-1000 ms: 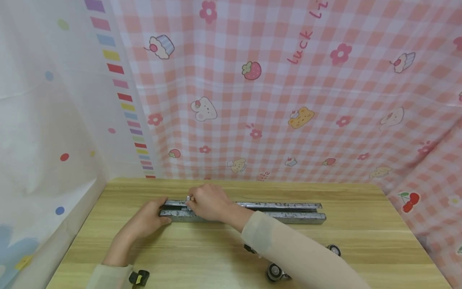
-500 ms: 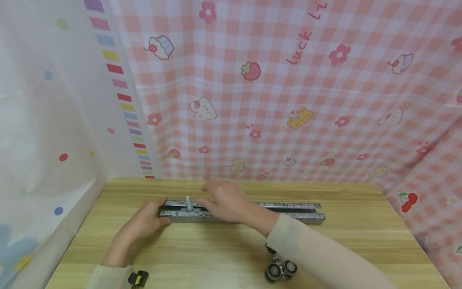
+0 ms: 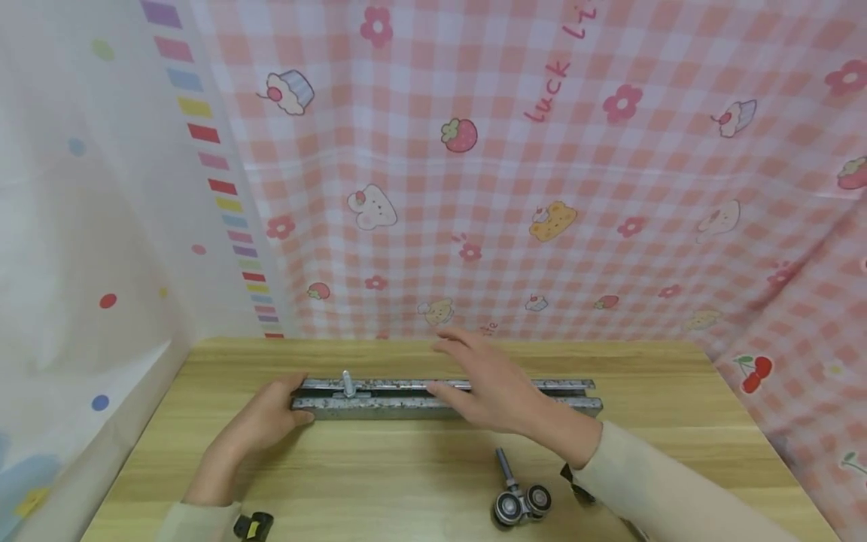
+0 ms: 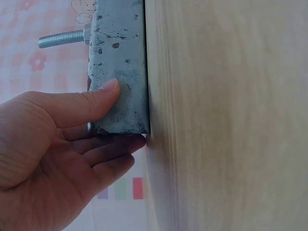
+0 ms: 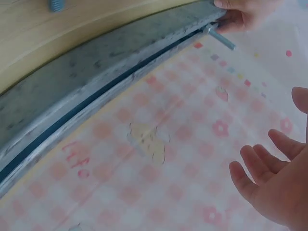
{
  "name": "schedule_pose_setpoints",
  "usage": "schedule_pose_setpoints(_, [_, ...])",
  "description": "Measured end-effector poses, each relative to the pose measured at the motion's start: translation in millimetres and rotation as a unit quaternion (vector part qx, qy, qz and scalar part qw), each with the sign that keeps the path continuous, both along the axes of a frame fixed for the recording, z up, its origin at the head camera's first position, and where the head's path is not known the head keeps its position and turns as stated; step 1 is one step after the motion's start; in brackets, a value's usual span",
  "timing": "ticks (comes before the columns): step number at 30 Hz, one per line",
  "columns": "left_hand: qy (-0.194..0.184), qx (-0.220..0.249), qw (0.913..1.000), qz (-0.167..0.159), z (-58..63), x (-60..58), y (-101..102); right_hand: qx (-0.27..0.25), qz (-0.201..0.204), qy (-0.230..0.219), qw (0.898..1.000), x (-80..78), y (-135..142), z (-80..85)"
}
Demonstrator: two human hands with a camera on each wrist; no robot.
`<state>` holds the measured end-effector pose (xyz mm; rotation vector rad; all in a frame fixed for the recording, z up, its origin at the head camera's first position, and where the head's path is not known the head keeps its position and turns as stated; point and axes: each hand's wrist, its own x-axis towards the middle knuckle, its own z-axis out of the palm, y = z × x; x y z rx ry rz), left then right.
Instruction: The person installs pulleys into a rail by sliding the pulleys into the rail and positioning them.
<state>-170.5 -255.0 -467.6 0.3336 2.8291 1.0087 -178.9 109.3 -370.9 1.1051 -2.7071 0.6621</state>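
Note:
A grey slotted metal rail (image 3: 386, 410) with dark specks lies lengthwise across the back of the table. My left hand (image 3: 267, 414) grips its left end, the thumb on the near face and the other fingers round the end and far side. Close to that hand, a threaded bolt (image 3: 348, 382) stands up out of the slot; it also juts from the rail in the left wrist view. My right hand (image 3: 494, 388) hovers over the right half of the rail, fingers spread and holding nothing. On the table nearer me lies a wheeled roller (image 3: 518, 504) with a threaded stem.
The wooden table (image 3: 379, 467) runs back to a pink checked curtain (image 3: 420, 173). A white dotted sheet (image 3: 88, 226) hangs on the left. Black wrist gear (image 3: 256, 525) sits at the left sleeve, and another dark piece (image 3: 576, 482) shows by the right sleeve.
My right hand has let go of the bolt and moved right along the rail, its fingers spreading. The bolt and the roller have come into fuller view. My left hand keeps its grip.

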Motion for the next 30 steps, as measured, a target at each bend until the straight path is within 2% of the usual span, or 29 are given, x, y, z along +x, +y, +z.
schedule_pose_setpoints(7, [0.0,0.0,1.0,-0.003,-0.8,0.4,1,-0.019,-0.064,0.0,0.998,20.1,42,4.2])
schedule_pose_setpoints(12, [0.009,0.0,1.0,-0.002,-0.4,1.7,0,-0.038,-0.067,0.04,0.996,34.4,68,3.3])
schedule_pose_setpoints(18, [0.01,0.004,0.9999,-0.003,0.1,1.8,1,-0.073,-0.091,0.048,0.992,52.9,101,-0.1])
schedule_pose_setpoints(22, [0.009,0.003,0.9999,-0.004,-0.1,1.5,2,-0.094,-0.101,0.068,0.988,64.9,120,-2.1])
schedule_pose_setpoints(25, [0.008,0.002,1.0,-0.004,-0.4,1.1,1,-0.095,-0.12,0.061,0.986,75.1,133,-3.8])
schedule_pose_setpoints(30, [0.008,-0.001,1.0,-0.003,0.3,1.1,1,-0.08,-0.159,0.024,0.984,91.7,153,-13.0])
